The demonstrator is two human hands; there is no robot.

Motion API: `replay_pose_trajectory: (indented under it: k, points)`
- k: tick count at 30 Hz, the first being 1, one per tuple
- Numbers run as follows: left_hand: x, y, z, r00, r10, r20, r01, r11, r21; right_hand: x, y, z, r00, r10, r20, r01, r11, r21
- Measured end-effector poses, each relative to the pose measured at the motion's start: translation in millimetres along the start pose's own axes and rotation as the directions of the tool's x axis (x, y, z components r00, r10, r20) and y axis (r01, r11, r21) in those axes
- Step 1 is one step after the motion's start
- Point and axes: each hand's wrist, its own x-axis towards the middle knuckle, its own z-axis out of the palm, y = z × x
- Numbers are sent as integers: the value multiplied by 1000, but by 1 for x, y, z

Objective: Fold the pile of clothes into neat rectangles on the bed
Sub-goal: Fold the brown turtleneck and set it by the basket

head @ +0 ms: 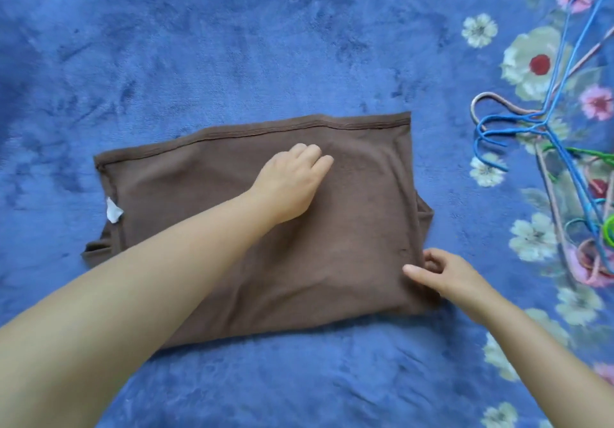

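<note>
a: where's the work at?

b: one brown shirt (252, 228) lies flat on the blue blanket (232, 45), in the middle of the view, already doubled into a rough rectangle. its stitched hem runs along the 12 o'clock edge and a white label (114, 210) pokes out at 9 o'clock.

a: and the hands?

b: the left hand (292, 183) rests on the cloth just above its centre. its fingers look bent at the knuckles and grip nothing, though i can't tell how tightly they curl. i'd say it's pinning or smoothing. the right hand (442, 273) is at the shirt's 4 o'clock edge, thumb and curled fingers pinching the fabric there.

a: so which step?

b: mid-fold, by my guess. the 3 o'clock side isn't square: a bit of layer juts out past the edge.

a: what does the next move need?

b: probably lifting that pinched edge and carrying it toward 9 o'clock while the left hand holds the crease line, keeping the hem edges lined up so the stray flap tucks in.

a: anything nearby?

b: a heap of wire hangers (564, 148) at 3 o'clock on the flowered border, well apart from the shirt. no pile of other clothes is in view.
</note>
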Motion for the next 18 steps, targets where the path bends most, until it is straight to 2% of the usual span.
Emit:
replay_pose_trajectory:
  k: [3, 6, 8, 10, 12, 15, 18]
  points:
    - [47, 29, -14, 972, 65, 227, -75, 997, 36, 5, 11, -1, 989, 22, 147, -42, 990, 135]
    - [88, 54, -20, 941, 155, 302, -160, 987, -7, 14, 8, -11, 963, 41, 267, -90, 981, 174]
    - [109, 67, -19, 869, 202, 451, -199, 979, -55, 24, 12, -17, 938, 30, 345, -105, 974, 200]
    - [120, 75, -19, 790, 189, 583, -200, 979, -46, 27, 15, -19, 905, 1, 425, -94, 976, 196]
    - [128, 84, -23, 749, 170, 640, -233, 972, 14, 27, 15, -18, 889, -32, 457, -42, 988, 149]
    - [130, 90, -26, 718, 180, 673, -320, 943, 89, 23, 19, -18, 896, -93, 434, 30, 988, 150]
    - [124, 79, -31, 749, 224, 623, -311, 950, 33, 12, 15, -24, 872, -178, 456, 92, 975, 204]
